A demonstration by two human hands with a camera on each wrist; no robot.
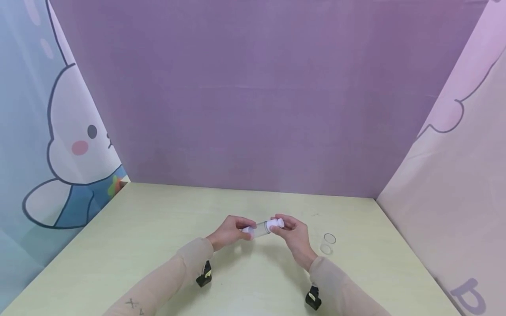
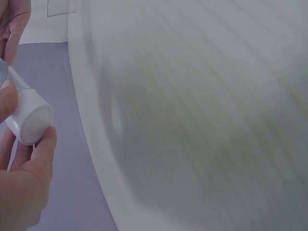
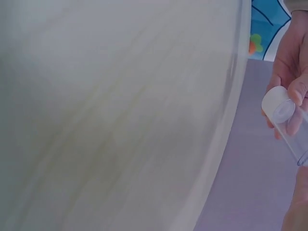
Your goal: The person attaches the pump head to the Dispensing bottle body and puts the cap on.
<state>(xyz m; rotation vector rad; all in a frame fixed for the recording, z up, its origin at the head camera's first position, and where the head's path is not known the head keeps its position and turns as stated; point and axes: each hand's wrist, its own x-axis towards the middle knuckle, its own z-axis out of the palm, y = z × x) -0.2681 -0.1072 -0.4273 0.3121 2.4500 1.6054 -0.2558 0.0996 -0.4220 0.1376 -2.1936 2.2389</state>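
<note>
Held slightly tilted above the table is a clear cylindrical bottle [image 1: 260, 230] with white ends. My left hand [image 1: 228, 231] grips its white base [image 2: 32, 119], thumb on one side and fingertips on the other. At the opposite end, my right hand [image 1: 295, 237] pinches the white top [image 1: 273, 224], which narrows to a small tip. In the right wrist view the bottle's see-through wall [image 3: 292, 134] runs down from the base, and nothing can be made out inside. The right hand is mostly cut off there.
On the pale table [image 1: 245, 285], right of my right hand, a clear open-ended cylinder [image 1: 327, 244] that looks like a cap stands or lies. A purple panel [image 1: 253, 109] rises behind the table. Printed curtains [image 1: 23, 131] hang at both sides.
</note>
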